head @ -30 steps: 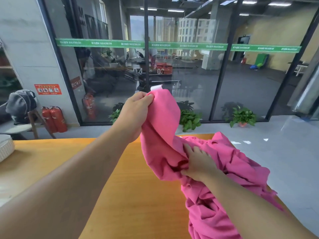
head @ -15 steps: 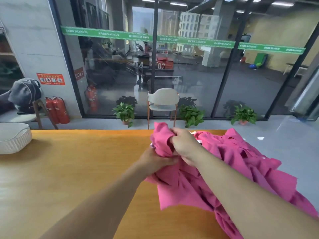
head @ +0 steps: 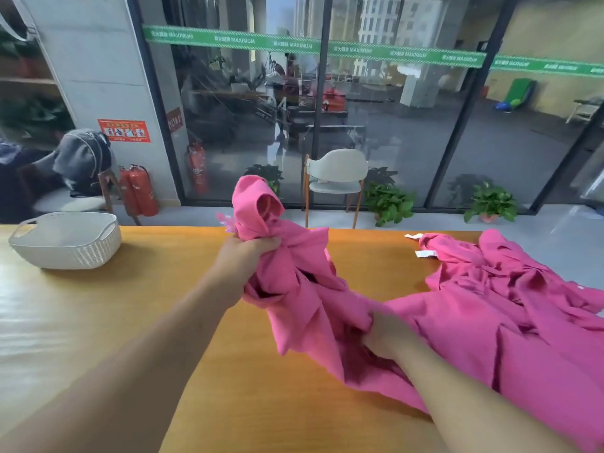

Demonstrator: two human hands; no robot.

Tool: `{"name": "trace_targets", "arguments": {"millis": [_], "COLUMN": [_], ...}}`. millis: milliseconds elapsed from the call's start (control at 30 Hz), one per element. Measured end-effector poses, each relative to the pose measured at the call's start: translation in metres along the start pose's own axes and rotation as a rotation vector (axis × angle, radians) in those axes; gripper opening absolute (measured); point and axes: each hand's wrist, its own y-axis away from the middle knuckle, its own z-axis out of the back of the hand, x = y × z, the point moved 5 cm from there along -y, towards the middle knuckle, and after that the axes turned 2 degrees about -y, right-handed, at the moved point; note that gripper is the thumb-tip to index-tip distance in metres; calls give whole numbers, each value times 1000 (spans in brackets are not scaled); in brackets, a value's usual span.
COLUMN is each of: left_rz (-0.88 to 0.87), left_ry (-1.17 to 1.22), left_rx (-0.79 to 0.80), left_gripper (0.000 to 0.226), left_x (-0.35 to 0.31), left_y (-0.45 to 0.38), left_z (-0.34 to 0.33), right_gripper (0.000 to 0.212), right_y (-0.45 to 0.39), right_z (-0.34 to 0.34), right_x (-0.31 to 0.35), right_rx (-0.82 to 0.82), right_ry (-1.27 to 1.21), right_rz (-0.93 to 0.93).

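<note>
Pink garment bunched in left hand and right hand

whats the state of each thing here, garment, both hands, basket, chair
garment, crumpled, one end held up, the rest sprawled on the table
left hand, grips the bunched end above the table
right hand, grips a fold low by the table
basket, upright on the table, far left
chair, upright on the floor past the table
</note>
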Motion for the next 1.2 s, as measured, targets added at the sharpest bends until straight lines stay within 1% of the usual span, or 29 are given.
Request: {"name": "trace_targets", "arguments": {"millis": [33, 67, 133, 200, 267, 333, 400, 467, 500, 533, 600, 633, 667, 700, 733, 767, 800, 833, 867, 900, 933, 967, 1000, 1033, 1100, 1133, 1167, 1200], "left_rz": [24, 43, 93, 169, 234, 285, 297, 287, 281, 276, 316, 346, 365, 380, 392, 400, 402, 399, 401, 397, 391, 388, 382, 374, 331, 295, 261, 233], "left_ry": [-6, -21, -63, -102, -123, -165, -213, -289, -337, -376, -395, -384, -369, -370, -382, -395, -397, -390, -377, -357, -340, -320, -297, -270, -257, -302, -384, -497], "left_rx": [29, 58, 92, 106, 123, 123, 88, 44, 44, 58, 113, 148, 188, 230, 269, 294, 308, 319, 326, 326, 321, 319, 318, 324, 308, 278, 224, 149], "left_gripper": [39, 43, 46, 44, 45, 50, 45, 39, 43, 48, 53, 52, 51, 54, 59, 64, 68, 70, 68, 64, 58, 53, 50, 49, 54, 58, 58, 54], "left_x": [2, 5, 16, 33, 49, 57, 59, 61, 62, 62, 61, 59, 56, 53, 52, 52, 53, 54, 56, 56, 56, 57, 59, 61, 65, 66, 68, 69], "left_y": [-4, -6, -7, -5, -7, -8, -13, -22, -28, -32, -41, -44, -46, -49, -53, -59, -66, -72, -79, -84, -88, -94, -100, -107, -124, -136, -148, -162], "left_z": [10, 17, 29, 41, 55, 68, 85, 103, 111, 117, 126, 128, 128, 127, 125, 123, 121, 119, 117, 114, 111, 108, 106, 106, 112, 120, 130, 144], "right_gripper": [49, 39, 31, 26, 25, 23, 23, 22, 18, 14, 12, 10, 9, 8, 11, 21, 43, 67, 82, 80, 64, 43, 28, 21, 20, 20, 20, 23], "right_y": [-1, -2, 2, 10, 18, 33, 49, 64, 70, 76, 77, 67, 54, 36, 14, -6, -20, -31, -38, -40, -40, -45, -52, -64, -90, -101, -112, -119], "right_z": [-7, -13, -24, -32, -34, -32, -36, -43, -47, -49, -46, -41, -31, -19, -6, 7, 17, 22, 23, 21, 17, 13, 13, 12, 14, 21, 31, 42], "right_x": [11, 25, 59, 99, 141, 178, 208, 230, 238, 242, 236, 228, 219, 210, 202, 198, 198, 199, 203, 210, 219, 227, 233, 237, 233, 228, 219, 210], "right_rx": [4, 13, 71, 165, 278, 403, 554, 745, 854, 978, 1196, 1210, 1155, 1032, 874, 707, 580, 526, 519, 553, 593, 583, 513, 442, 296, 179, 48, -77], "right_ry": [-130, -299, -829, -1217, -1499, -1673, -1717, -1634, -1503, -1319, -864, -647, -485, -371, -299, -290, -352, -435, -529, -621, -702, -778, -858, -940, -1098, -1102, -1033, -914], "right_rz": [-9, -38, -173, -264, -272, -237, -194, -60, 34, 152, 402, 467, 485, 473, 447, 438, 458, 494, 534, 572, 601, 603, 579, 525, 394, 340, 299, 259]}}
